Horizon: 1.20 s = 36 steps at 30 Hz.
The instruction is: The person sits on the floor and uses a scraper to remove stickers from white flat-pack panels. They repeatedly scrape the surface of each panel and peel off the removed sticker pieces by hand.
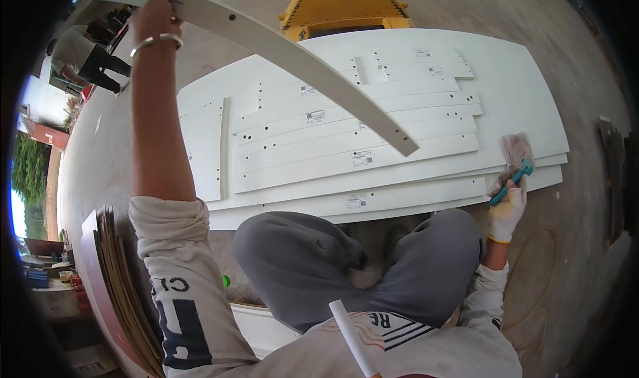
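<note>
Raised at the upper left, my bare left hand [157, 11] is closed on the end part of a long white board strip [299, 61]. The strip slants down to the right above stacked white panels, and small holes show along it. At the right, my right hand [509, 208] wears a pale glove with a yellow cuff. Its fingers are wrapped round a teal-handled tool [516, 179] whose working end I cannot make out. A crumpled pinkish-brown rag [516, 150] is bunched against the tool, over the panels' right end.
Several labelled, drilled white boards [399, 141] lie on larger white panels [519, 65] before my bent knees. A yellow pallet-jack-like frame [343, 5] stands beyond. Brown sheets [120, 278] lean at the left. Another person [90, 51] is at the far left. A white stick [353, 338] hangs close below.
</note>
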Available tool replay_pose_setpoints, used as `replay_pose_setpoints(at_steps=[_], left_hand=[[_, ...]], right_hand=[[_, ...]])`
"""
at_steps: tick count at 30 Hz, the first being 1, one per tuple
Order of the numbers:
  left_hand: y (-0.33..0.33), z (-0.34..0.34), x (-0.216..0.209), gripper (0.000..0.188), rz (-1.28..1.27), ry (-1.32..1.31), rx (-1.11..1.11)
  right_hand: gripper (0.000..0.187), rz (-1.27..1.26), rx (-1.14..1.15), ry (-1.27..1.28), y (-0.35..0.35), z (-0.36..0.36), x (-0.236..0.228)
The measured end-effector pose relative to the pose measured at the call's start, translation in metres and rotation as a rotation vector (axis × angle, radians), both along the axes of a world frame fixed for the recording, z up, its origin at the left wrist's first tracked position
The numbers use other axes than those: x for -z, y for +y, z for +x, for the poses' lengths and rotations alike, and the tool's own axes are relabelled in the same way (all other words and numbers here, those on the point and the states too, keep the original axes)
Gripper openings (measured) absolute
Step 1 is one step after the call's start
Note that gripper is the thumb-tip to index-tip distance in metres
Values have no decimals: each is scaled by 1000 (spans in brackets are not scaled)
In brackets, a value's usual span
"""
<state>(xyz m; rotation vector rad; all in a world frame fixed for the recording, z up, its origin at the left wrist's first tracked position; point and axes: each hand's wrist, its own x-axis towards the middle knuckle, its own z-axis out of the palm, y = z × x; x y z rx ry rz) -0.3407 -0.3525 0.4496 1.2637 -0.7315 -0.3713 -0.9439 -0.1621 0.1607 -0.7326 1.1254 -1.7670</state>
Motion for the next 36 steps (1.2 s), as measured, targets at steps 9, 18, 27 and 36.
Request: replay_pose_setpoints(at_steps=[9,18,27,36], left_hand=[[85,-49,317,35,337,804,12],[134,-102,363,33,817,501,412],[180,-178,383,21,60,-1099,816],[144,-234,456,36,165,-1009,795]], right_hand=[[47,-94,-276,473,-61,34,-49],[56,-14,-865,1366,-127,178,-56],[51,-189,-1143,1993,-153,286,-17],[51,-206,-1187,2026,-129,325,8]])
